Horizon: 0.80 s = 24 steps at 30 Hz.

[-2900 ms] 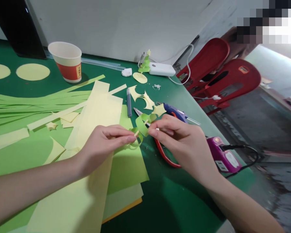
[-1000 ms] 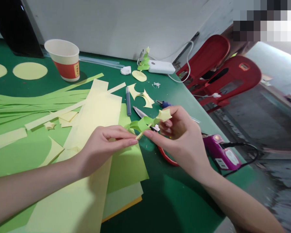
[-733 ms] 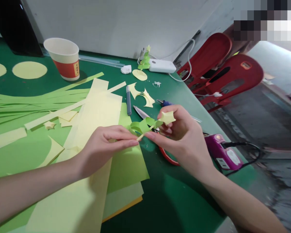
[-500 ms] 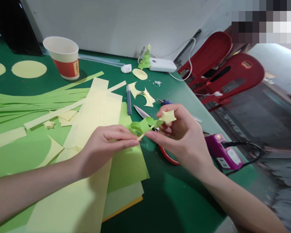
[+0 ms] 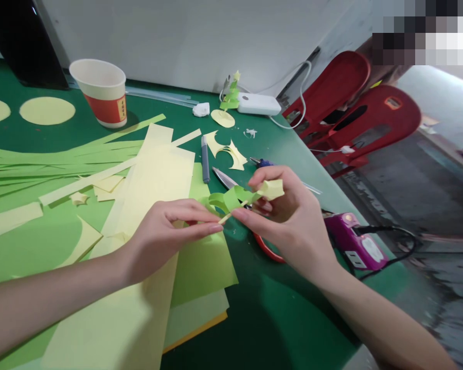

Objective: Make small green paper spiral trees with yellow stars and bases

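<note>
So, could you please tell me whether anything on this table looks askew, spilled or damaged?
No spill shows. The yellow sheets lie askew across the green paper by the left hand, and a jagged yellow offcut lies loose beyond the scissors; likely ordinary cutting mess.

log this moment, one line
left hand: pinching pale stick; right hand: touching stick; yellow star: at end of green curl; scissors: partly hidden

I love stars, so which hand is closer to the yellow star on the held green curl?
The right hand: the yellow star shows just in front of it. The left hand is farther off, at the other end of the green curl.
</note>
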Tool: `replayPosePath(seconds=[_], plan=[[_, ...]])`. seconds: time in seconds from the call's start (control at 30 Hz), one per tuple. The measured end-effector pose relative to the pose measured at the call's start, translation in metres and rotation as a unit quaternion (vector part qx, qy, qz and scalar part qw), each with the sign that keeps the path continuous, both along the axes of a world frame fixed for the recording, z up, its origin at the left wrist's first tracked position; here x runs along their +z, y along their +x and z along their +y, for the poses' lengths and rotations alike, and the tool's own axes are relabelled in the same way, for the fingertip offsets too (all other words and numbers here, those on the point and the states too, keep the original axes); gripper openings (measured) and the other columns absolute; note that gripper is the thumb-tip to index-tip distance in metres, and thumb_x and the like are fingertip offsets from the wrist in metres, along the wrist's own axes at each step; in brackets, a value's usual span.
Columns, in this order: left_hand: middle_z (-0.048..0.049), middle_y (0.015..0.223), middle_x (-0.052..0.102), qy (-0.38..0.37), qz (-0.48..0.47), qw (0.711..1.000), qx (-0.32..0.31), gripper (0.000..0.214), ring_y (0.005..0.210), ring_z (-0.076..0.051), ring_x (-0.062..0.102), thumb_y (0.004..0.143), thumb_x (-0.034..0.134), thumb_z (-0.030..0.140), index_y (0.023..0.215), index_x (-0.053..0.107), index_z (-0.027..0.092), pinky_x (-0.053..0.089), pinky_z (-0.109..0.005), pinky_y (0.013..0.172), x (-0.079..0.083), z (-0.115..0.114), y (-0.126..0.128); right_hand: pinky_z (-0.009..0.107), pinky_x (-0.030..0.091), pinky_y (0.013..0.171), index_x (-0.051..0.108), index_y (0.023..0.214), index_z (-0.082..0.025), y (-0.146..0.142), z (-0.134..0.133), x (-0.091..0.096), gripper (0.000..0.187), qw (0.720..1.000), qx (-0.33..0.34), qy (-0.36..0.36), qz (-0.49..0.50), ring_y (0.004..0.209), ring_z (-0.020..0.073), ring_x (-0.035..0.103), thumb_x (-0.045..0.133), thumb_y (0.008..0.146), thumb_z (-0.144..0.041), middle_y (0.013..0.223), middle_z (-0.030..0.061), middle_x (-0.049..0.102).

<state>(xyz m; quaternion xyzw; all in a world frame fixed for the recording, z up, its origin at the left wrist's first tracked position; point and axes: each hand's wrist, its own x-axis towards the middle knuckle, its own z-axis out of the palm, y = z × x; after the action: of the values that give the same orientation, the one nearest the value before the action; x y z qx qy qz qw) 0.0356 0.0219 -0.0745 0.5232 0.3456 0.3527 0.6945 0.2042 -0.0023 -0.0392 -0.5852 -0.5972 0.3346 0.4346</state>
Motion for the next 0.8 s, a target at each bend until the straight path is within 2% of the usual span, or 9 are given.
replayPosePath(seconds=[0.2, 0.33, 0.63, 0.8], plan=[[-0.0018, 0.083, 0.069, 0.0, 0.013, 1.0, -0.001, 0.009, 0.075, -0.011, 0.06, 0.071, 0.071, 0.023, 0.078, 0.075, 0.024, 0.048, -0.02, 0.065, -0.0004, -0.0008, 0.0003, 0.023, 0.026, 0.045, 0.046, 0.082, -0.023, 0.0015, 0.0021, -0.0013, 0.03, 1.0, -0.006, 0.001, -0.016, 0.053, 0.0066, 0.03, 0.07, 0.064, -0.02, 0.075, -0.0033, 0.04], [-0.0029, 0.083, 0.069, 0.003, 0.011, 1.0, -0.005, 0.006, 0.074, -0.012, 0.06, 0.071, 0.07, 0.022, 0.076, 0.075, 0.023, 0.049, -0.022, 0.066, -0.0006, -0.0006, 0.0005, 0.023, 0.027, 0.045, 0.046, 0.082, -0.023, 0.002, 0.0013, -0.0018, 0.03, 1.0, -0.001, 0.003, -0.02, 0.053, 0.0073, 0.029, 0.07, 0.064, -0.022, 0.074, -0.0033, 0.04], [0.0003, 0.081, 0.068, 0.001, -0.019, 1.0, -0.009, 0.01, 0.073, -0.009, 0.059, 0.072, 0.069, 0.017, 0.074, 0.075, 0.025, 0.047, -0.017, 0.065, -0.001, -0.0002, 0.0008, 0.023, 0.028, 0.045, 0.047, 0.081, -0.023, 0.0011, 0.0014, -0.0032, 0.031, 1.0, -0.002, 0.014, -0.01, 0.053, 0.0068, 0.03, 0.072, 0.063, -0.02, 0.073, -0.0036, 0.041], [-0.0005, 0.078, 0.067, -0.011, -0.004, 1.0, -0.007, 0.008, 0.072, -0.009, 0.059, 0.073, 0.069, 0.017, 0.075, 0.075, 0.023, 0.046, -0.017, 0.065, 0.0013, 0.0001, 0.0001, 0.023, 0.029, 0.045, 0.047, 0.082, -0.023, 0.0019, 0.0008, -0.0043, 0.035, 0.999, 0.009, 0.027, -0.024, 0.056, 0.0073, 0.033, 0.074, 0.061, -0.02, 0.075, -0.0031, 0.041]])
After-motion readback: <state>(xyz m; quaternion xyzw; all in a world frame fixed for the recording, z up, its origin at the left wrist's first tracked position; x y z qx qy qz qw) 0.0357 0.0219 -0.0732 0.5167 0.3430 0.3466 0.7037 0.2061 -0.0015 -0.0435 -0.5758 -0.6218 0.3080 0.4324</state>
